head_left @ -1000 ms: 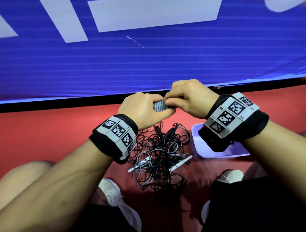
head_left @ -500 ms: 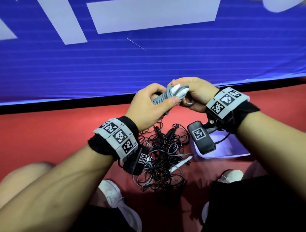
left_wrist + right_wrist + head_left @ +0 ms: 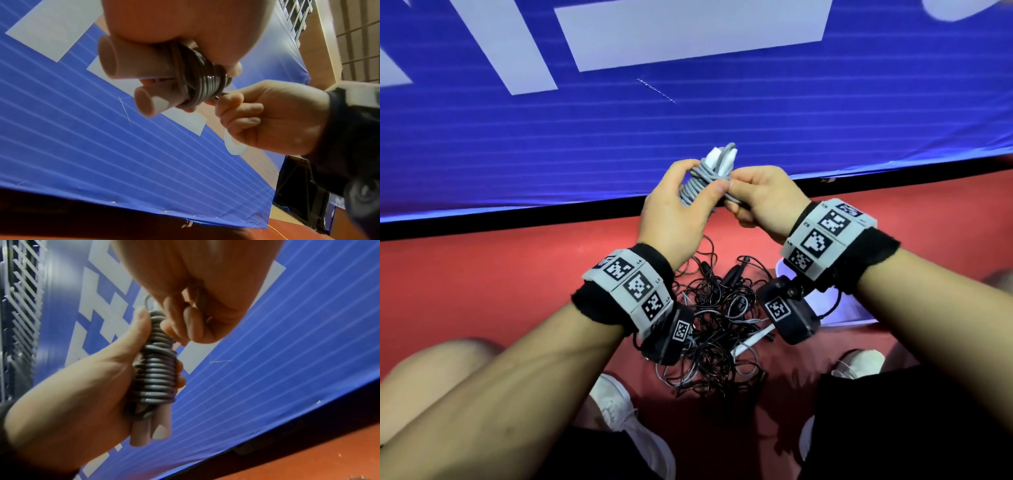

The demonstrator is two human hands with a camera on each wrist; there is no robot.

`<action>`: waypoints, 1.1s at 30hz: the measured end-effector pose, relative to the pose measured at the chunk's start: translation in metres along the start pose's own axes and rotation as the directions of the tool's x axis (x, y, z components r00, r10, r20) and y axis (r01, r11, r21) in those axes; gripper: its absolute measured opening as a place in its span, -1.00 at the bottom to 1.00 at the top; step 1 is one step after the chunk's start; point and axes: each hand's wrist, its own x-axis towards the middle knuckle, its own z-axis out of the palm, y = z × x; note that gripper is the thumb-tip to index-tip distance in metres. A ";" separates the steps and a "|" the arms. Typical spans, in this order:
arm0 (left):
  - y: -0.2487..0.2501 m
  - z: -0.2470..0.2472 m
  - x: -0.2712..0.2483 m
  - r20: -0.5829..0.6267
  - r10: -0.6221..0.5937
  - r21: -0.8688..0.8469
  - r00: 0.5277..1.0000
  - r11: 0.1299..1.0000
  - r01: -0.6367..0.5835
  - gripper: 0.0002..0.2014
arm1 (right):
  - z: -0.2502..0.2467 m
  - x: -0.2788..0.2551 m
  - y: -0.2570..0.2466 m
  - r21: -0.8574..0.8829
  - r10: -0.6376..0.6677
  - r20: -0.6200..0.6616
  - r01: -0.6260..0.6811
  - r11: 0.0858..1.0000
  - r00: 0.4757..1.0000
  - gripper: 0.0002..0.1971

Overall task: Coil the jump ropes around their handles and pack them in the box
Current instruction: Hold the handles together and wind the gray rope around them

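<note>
A grey jump rope is coiled tightly round its two white handles, which stand upright side by side. My left hand grips the coiled bundle round its middle. My right hand pinches the loose end of the rope just right of the coil. The left wrist view shows the handle ends, the coil and the right hand at the cord. In the right wrist view the coil fills the left hand's grip. A pale box sits on the floor, partly hidden by my right wrist.
A tangled pile of black and grey ropes lies on the red floor between my white shoes. A blue mat with white marks rises right behind the hands.
The bundle has turned from lying sideways to standing upright. My right hand has come off its top and now pinches the rope end at the coil's right side.
</note>
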 end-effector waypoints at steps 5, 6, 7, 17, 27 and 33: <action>-0.001 -0.002 0.000 0.089 -0.034 0.058 0.995 0.998 0.029 -0.71 | 0.002 -0.005 -0.002 -0.098 -0.047 0.013 0.048 0.994 0.999 -0.75; -0.001 -0.004 0.000 0.103 -0.044 0.047 0.994 0.998 0.040 -0.67 | 0.002 -0.006 -0.003 -0.103 -0.047 0.035 0.050 0.993 0.998 -0.79; -0.001 -0.005 0.000 0.120 -0.054 0.034 0.991 0.998 0.050 -0.63 | 0.001 -0.007 -0.003 -0.118 -0.048 0.049 0.054 0.992 0.998 -0.80; 0.000 -0.001 -0.004 0.177 0.012 -0.067 0.984 0.998 0.000 -0.87 | 0.002 -0.012 -0.011 -0.249 -0.079 -0.115 0.048 0.967 0.990 -0.92; 0.005 -0.002 -0.001 0.249 -0.092 -0.434 0.964 0.880 0.196 -0.79 | 0.005 -0.011 -0.005 -0.385 -0.135 -0.140 0.071 0.920 0.981 -0.79; 0.006 0.002 0.000 0.194 -0.163 -0.242 0.967 0.948 0.208 -0.74 | 0.007 -0.017 -0.008 -0.517 -0.209 -0.076 0.140 0.844 0.975 -0.91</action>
